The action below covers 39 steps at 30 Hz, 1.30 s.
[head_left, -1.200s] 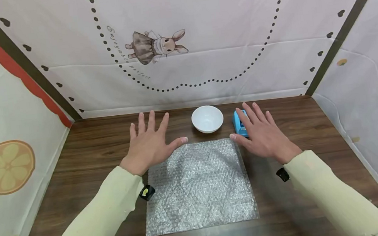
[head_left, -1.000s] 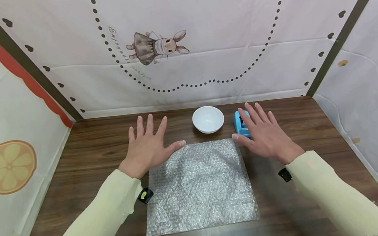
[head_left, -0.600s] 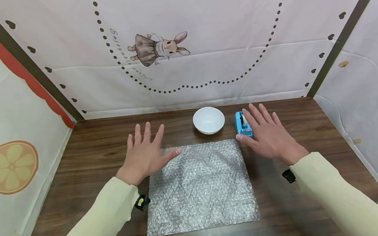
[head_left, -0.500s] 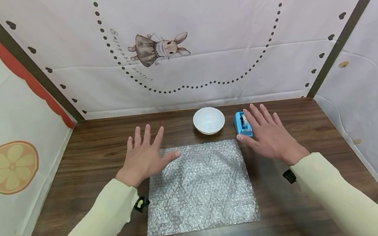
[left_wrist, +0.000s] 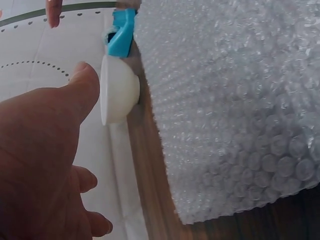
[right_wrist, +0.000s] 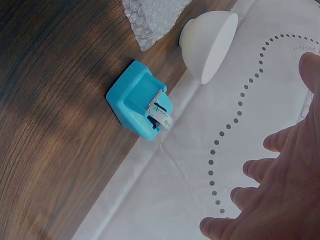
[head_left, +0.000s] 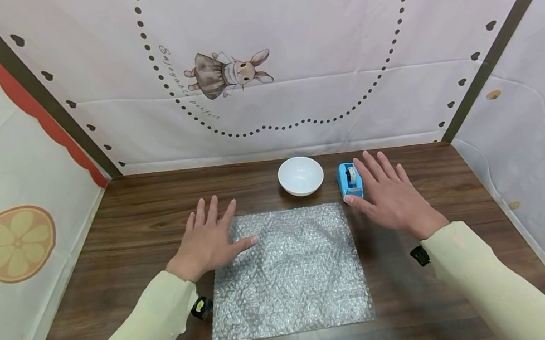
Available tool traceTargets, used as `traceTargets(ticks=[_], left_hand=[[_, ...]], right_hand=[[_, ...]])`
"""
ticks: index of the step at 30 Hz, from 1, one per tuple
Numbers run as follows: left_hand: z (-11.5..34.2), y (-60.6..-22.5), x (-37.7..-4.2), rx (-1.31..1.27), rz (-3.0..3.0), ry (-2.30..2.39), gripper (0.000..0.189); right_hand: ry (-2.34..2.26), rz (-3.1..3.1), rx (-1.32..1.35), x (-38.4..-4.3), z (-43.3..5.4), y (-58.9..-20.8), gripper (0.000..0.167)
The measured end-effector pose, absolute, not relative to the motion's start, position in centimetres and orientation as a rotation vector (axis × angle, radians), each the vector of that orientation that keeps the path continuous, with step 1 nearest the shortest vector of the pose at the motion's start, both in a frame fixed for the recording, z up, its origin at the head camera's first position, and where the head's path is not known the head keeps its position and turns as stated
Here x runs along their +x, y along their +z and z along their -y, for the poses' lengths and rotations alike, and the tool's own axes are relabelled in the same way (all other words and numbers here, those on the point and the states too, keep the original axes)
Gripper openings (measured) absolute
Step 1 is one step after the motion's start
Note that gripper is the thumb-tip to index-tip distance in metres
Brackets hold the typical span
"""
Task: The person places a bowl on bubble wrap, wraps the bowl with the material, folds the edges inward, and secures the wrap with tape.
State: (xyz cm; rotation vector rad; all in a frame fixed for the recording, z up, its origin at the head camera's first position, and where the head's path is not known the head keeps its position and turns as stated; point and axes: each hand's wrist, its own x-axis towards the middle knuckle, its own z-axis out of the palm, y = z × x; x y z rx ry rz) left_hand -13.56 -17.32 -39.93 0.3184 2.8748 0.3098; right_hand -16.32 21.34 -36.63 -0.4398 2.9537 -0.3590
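In the head view a sheet of clear bubble wrap [head_left: 294, 274] lies flat on the brown wooden table. My left hand [head_left: 205, 242], fingers spread, is over its upper left corner and holds nothing. A white bowl [head_left: 301, 176] stands upright behind the sheet. To the bowl's right is a blue tape dispenser [head_left: 349, 182] with a roll of tape in it. My right hand [head_left: 394, 198] is spread beside the dispenser, its thumb overlapping the front corner in this view. The right wrist view shows the dispenser [right_wrist: 137, 97] apart from the fingers [right_wrist: 277, 140].
White printed cloth [head_left: 317, 30] rises behind the table [head_left: 145, 207], with more cloth at the left and right. Each wrist wears a dark band-mounted device. Bare wood shows on both sides of the sheet and in front of it.
My left hand has moved back toward the body and slightly left. The right hand has shifted a little right, uncovering more of the tape dispenser. The bubble wrap and bowl stay in place.
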Motion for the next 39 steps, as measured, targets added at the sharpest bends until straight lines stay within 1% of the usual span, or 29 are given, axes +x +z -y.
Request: traceTargets(ticks=[18, 29, 34, 39], left_hand=[[17.7, -41.9, -11.6, 0.421, -2.777, 0.357, 0.102], [18.4, -42.9, -10.2, 0.44, -2.667, 0.395, 0.112], [18.5, -43.3, -10.1, 0.425, -2.63, 0.398, 0.117], [18.3, -43.7, -10.1, 0.425, -2.631, 0.369, 0.118]], right_hand=[[-0.36, -2.957, -0.419, -16.3, -21.7, -36.8, 0.091], [-0.373, -2.95, -0.434, -16.5, -21.6, -37.0, 0.091], [-0.369, -2.946, -0.441, -16.7, -21.2, -37.3, 0.09], [-0.375, -2.937, -0.451, -16.7, -21.0, -37.6, 0.089]])
